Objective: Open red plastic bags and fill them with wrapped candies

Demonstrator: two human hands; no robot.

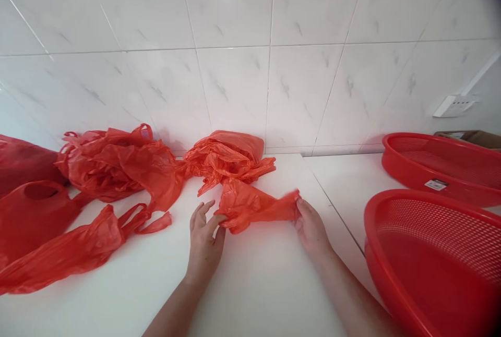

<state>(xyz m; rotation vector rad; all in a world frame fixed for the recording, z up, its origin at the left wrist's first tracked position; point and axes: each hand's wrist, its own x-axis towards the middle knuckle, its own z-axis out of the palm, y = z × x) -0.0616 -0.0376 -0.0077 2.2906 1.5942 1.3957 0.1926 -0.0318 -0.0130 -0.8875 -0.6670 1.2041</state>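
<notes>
bag between the hands: a thin, translucent orange-red plastic bag [256,207] lies stretched sideways, low over a smooth white tabletop [250,285]; its left end is bunched, its right part drawn out narrower.
left hand: the left hand [205,243] is at the bunched end, outer fingers spread, thumb side touching the plastic; whether it pinches the bag cannot be told.
right hand: the right hand [313,227] is narrow, pinching the drawn-out end between thumb and fingers.
state of the held bag: judged partway handled, since one part is lengthened and the other is gathered and creased.
middle pile: a crumpled orange-red plastic pile [230,154] sits just beyond the held bag, by the wall, its folds loose and uneven.
left heap: a larger rumpled heap of red plastic bags [113,162] has handles and edges sticking out; it appears unsorted.
left foreground: a long, twisted red plastic bag [84,245] and a smoother red bag with a round opening [31,217] lie apart from the hands, neither being handled.
right side: a near red plastic basket with mesh walls [430,253] and a far shallow red plastic basket [415,170] stand apart from the held bag.
wall: a white rectangular socket [454,106] is mounted on pale, grey-veined tiles [235,92].
</notes>
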